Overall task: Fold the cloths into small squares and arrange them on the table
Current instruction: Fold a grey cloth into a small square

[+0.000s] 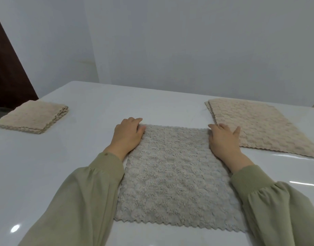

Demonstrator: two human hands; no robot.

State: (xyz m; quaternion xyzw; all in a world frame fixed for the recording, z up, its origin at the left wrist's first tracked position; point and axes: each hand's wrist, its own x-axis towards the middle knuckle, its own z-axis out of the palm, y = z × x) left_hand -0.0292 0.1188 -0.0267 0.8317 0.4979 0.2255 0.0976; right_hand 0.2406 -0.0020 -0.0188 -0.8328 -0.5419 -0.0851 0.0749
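Note:
A grey fluffy cloth [174, 176] with zigzag edges lies spread flat on the white table [46, 174] in front of me. My left hand [127, 135] grips its far left corner, fingers curled over the edge. My right hand [223, 139] grips the far right corner in the same way. A stack of beige cloths folded into small squares [33, 116] sits at the far left of the table. A pile of unfolded beige cloths [259, 126] lies flat at the right, just beside my right hand.
A pale wall [170, 50] stands right behind the table's far edge. A dark brown panel [5, 68] rises at the far left. Green sleeves [85, 201] cover both forearms, which rest along the grey cloth's sides.

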